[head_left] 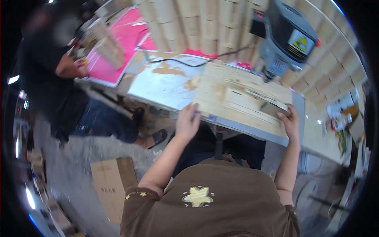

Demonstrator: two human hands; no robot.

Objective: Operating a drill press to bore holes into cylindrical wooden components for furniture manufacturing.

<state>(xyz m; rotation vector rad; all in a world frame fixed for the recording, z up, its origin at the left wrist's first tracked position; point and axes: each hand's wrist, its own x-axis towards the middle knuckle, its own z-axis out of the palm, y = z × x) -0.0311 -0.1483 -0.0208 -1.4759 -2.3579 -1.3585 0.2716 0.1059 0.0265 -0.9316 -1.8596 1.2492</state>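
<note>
At the right side of the bench, my right hand [290, 121] grips the end of a wooden block [273, 110] with a dark brownish side, between thumb and fingers. The block lies on a wooden jig [244, 103] with raised strips, fixed on a pale plywood board [211, 85]. Just beyond it hangs the chuck [269, 76] of a grey-black drill press [290, 37]; any bit in it is too blurred to make out. My left hand [187, 123] is at the board's near left corner, thumb and fingers apart. Whether it touches the edge is unclear.
Stacked pale wooden pieces [193, 27] wall off the back. A black cable [181, 62] crosses a dusty white sheet [158, 85]. At left, another person [59, 79] works beside a pink sheet [118, 51]. Jars [340, 121] stand far right; a cardboard box [112, 189] lies on the floor.
</note>
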